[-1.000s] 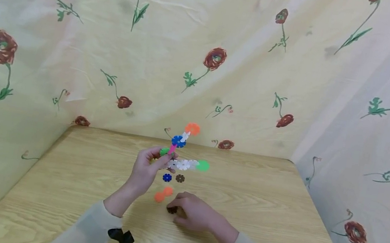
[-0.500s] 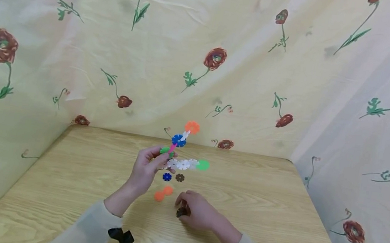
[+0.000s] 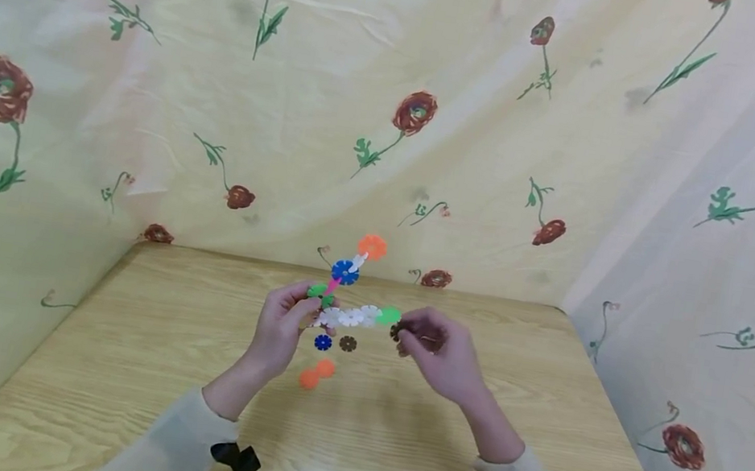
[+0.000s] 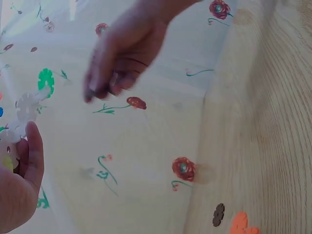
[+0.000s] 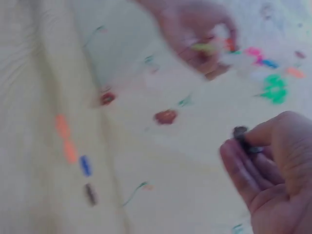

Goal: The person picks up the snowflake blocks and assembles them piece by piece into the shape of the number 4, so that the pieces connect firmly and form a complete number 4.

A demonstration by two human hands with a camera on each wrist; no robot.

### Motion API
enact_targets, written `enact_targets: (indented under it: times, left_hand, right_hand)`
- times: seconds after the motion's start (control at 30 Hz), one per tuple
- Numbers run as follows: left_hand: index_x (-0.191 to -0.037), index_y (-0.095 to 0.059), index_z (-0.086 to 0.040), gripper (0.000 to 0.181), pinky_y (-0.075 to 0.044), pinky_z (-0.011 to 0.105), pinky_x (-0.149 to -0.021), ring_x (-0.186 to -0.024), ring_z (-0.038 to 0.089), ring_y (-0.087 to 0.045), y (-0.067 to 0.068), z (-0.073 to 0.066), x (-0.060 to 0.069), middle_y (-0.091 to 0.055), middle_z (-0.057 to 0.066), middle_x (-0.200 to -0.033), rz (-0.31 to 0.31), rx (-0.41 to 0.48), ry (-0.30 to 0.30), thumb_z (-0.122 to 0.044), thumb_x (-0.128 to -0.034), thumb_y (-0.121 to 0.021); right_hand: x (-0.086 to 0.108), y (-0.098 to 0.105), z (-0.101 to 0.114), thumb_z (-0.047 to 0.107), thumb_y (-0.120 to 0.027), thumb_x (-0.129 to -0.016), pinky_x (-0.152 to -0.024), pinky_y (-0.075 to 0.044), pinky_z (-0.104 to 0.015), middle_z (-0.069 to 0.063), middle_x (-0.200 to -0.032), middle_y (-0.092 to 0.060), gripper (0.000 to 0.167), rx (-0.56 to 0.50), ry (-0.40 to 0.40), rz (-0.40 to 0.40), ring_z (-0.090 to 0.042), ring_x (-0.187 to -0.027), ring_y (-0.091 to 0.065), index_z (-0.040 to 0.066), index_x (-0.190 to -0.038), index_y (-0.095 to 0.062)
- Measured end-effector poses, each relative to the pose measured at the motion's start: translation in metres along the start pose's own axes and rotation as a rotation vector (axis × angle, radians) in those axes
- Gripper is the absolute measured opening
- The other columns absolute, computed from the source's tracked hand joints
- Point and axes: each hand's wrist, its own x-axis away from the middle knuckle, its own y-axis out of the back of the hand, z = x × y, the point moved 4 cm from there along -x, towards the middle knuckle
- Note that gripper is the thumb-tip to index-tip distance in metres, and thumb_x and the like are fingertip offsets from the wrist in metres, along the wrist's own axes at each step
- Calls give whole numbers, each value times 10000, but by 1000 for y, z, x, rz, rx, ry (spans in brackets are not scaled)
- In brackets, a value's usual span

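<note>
Here our right fingers (image 3: 415, 348) pinch a dark disc (image 3: 395, 332), just right of the green-ended chain (image 3: 352, 317) our left fingers (image 3: 304, 311) grip!

Head view faces forward-down; nearer wrist views share both hands (image 3: 279, 324) (image 3: 443, 357).

Plastic discs (image 3: 352, 316) — glossy wooden tabletop (image 3: 157, 341)
</note>
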Motion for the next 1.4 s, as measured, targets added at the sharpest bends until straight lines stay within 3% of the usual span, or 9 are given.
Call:
enact_targets:
  times: [0.13,0.27,0.37,0.53,0.67,0.77,0.97,1.4]
  left_hand:
    - [-980,-558,281,291,-627,259,-659,-637,67,-663,0,0,0,-729,-56,-872,-6,-31,-13,26,-1018,-422]
    - [-956,-568,269,280,-627,245,-650,-636,55,-664,-2,0,0,-717,-58,-855,-5,-52,-33,35,-1012,-425]
    - [-946,-562,268,277,-626,237,-647,-645,55,-664,-3,0,0,-710,-54,-850,1,-52,-43,35,-1012,-429]
    - [-939,-601,244,262,-629,247,-657,-647,76,-676,-3,0,0,-704,-18,-853,0,-96,-51,37,-998,-451]
    - [-938,-678,173,160,-621,260,-626,-621,93,-705,-2,1,1,-718,189,-837,10,-213,-85,60,-963,-568]
    - [-921,-719,93,62,-585,248,-547,-606,79,-704,-3,2,1,-710,270,-795,20,-287,-117,58,-932,-670]
    - [-884,-723,54,57,-498,215,-490,-567,53,-618,-6,3,1,-699,193,-711,36,-318,-136,13,-924,-728]
    - [-906,-740,20,64,-546,209,-581,-620,59,-588,-8,2,3,-704,220,-798,19,-349,-71,-21,-906,-789]
  right_hand:
    - [-1,12,21,-173,-657,-943,-664,-653,-287,-107,-944,-765,184,-146,147,-113,-77,-753,-754,-137,-1123,-680]
    - [0,13,32,-209,-638,-932,-668,-650,-270,40,-966,-764,181,-212,221,-137,-78,-761,-760,-182,-1110,-655]
    - [1,13,35,-227,-633,-922,-667,-650,-267,50,-973,-765,182,-229,245,-144,-82,-765,-762,-194,-1100,-651]
    - [1,12,37,-229,-636,-917,-671,-654,-275,33,-967,-773,184,-228,255,-152,-88,-769,-771,-191,-1096,-658]
    - [2,13,35,-231,-633,-918,-688,-657,-282,23,-972,-783,180,-224,263,-162,-95,-784,-781,-189,-1092,-661]
    - [2,13,34,-239,-627,-918,-702,-659,-286,20,-980,-786,181,-232,271,-177,-99,-800,-788,-192,-1091,-658]
    - [4,11,33,-243,-625,-917,-713,-658,-278,31,-983,-775,177,-247,268,-214,-86,-810,-784,-214,-1091,-636]
    - [5,10,29,-260,-604,-914,-735,-660,-278,15,-991,-753,164,-305,256,-211,-106,-853,-788,-244,-1077,-605]
